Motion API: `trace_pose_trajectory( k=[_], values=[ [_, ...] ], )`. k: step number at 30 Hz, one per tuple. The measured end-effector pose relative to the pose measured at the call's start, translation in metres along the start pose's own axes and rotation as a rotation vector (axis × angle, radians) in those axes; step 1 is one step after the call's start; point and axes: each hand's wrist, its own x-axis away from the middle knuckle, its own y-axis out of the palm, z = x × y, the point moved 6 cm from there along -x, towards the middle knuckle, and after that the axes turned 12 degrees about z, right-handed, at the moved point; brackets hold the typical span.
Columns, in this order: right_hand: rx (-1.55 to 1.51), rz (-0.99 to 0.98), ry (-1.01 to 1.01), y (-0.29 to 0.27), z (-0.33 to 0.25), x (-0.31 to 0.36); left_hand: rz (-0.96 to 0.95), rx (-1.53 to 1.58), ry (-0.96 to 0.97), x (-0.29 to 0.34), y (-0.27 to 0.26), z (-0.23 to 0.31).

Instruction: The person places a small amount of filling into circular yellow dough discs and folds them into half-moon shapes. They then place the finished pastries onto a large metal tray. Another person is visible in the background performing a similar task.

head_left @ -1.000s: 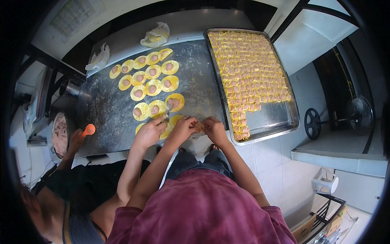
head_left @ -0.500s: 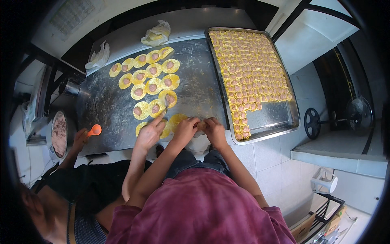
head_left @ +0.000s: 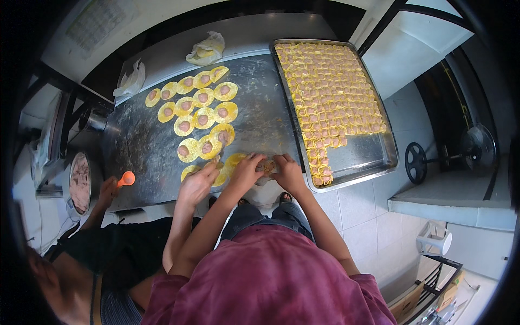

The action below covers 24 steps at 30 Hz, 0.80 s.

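At the near edge of the metal table, my left hand (head_left: 247,170) and my right hand (head_left: 287,172) face each other with bent fingers. Between their fingertips is a small open-topped dumpling (head_left: 267,167), partly hidden by the fingers. Just left of my left hand lies a round yellow wrapper (head_left: 233,161). Farther off, rows of yellow wrappers (head_left: 184,125) each carry a lump of pink meat filling (head_left: 203,119). To my right a large metal tray (head_left: 374,162) holds tightly packed dumplings (head_left: 330,92).
A co-worker's hand (head_left: 196,187) with a thin tool reaches in beside my left forearm; their other hand (head_left: 110,190) grips an orange scoop (head_left: 127,178). Beyond it stands a bowl of pink filling (head_left: 80,181). Plastic bags (head_left: 207,49) lie along the far ledge.
My hands have parted slightly, and the dumpling between them shows more clearly. The co-worker's tool hand has drawn back a little, and the wrapper edge near it now lies flatter.
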Motion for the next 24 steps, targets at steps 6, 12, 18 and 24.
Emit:
trace_pose_trajectory(
  k=[6,12,18,24],
  values=[
    [-0.012,-0.01,-0.013,0.013,0.007,-0.004,0.008,-0.125,0.005,-0.005,0.004,0.005],
    [0.052,0.062,-0.007,-0.001,-0.003,-0.006,0.087,-0.103,-0.031,0.001,-0.003,0.008],
    [0.06,0.063,-0.001,0.013,-0.004,0.003,0.082,-0.147,-0.006,0.001,0.003,0.003],
    [0.035,0.116,-0.045,0.014,-0.003,0.004,0.101,-0.146,-0.057,0.004,0.002,0.003]
  ],
)
